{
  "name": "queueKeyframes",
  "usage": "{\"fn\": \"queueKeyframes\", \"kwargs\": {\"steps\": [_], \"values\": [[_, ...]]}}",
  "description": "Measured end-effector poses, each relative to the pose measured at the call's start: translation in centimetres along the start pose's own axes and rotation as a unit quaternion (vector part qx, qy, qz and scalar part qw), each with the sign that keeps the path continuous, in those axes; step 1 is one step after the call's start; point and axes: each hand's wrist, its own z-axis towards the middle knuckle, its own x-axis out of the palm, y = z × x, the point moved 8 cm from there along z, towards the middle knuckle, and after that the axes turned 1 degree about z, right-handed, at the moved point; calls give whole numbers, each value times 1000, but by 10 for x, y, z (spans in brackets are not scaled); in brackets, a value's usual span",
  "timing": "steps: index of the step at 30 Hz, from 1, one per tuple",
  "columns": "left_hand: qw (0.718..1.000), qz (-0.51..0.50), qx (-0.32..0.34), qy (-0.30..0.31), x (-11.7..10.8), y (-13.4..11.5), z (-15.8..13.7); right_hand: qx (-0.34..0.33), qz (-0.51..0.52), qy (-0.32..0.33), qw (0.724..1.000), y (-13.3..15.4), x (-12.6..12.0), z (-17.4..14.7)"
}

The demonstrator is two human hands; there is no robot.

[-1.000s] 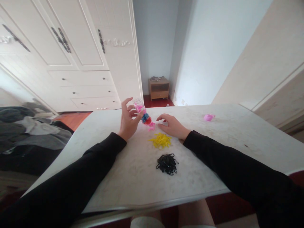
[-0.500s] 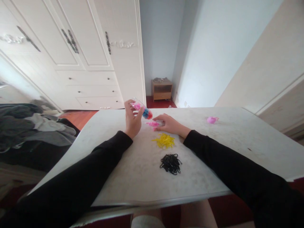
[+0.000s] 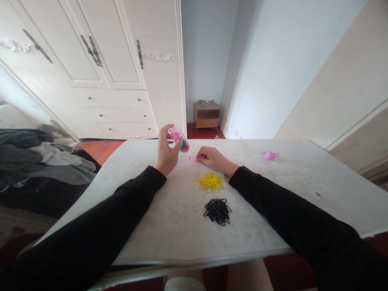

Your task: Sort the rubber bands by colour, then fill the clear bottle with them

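My left hand [image 3: 167,152] is wrapped round a clear container [image 3: 179,138], tilted above the far part of the table. Pink, blue and red bits show through its wall in layers. My right hand [image 3: 214,157] is closed at the tabletop, its fingertips on a small bunch of pink rubber bands [image 3: 192,158]. Part of the bunch is hidden under the fingers. Just in front of that hand lies a loose pile of yellow rubber bands [image 3: 210,181]. Closer to me is a pile of black rubber bands [image 3: 218,211].
The white table [image 3: 169,226] carries a pink object [image 3: 270,155] at its right, too small to identify. Dark and grey clothes [image 3: 54,165] are heaped to the left. Beyond the table stand a white wardrobe [image 3: 121,72] and a small wooden nightstand [image 3: 207,115].
The container in my left hand has tipped more upright and moved slightly left. My right hand's fingers have drawn together over the pink rubber bands.
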Motion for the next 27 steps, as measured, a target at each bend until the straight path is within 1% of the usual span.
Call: {"fn": "queueKeyframes", "kwargs": {"steps": [3,6,8,10,14,17,23,27], "values": [[997,53,46,19,-4,-11,4,3,0,-37,999,-2,-9,-3],[990,107,69,68,1,-19,3,13,13,-101,995,-5,-21,-7],[981,138,80,110,7,-24,1,16,29,-142,989,-6,-29,-9],[973,157,88,142,12,-27,-2,15,48,-166,985,-5,-34,-11],[964,179,80,179,18,-26,-5,9,67,-200,977,1,-43,-14],[957,189,75,208,23,-24,-7,2,54,-211,976,5,-45,-15],[944,191,95,254,30,-26,-15,-14,31,-196,980,10,-42,-15],[944,174,105,261,32,-26,-17,19,38,-198,979,7,-42,-17]]}}
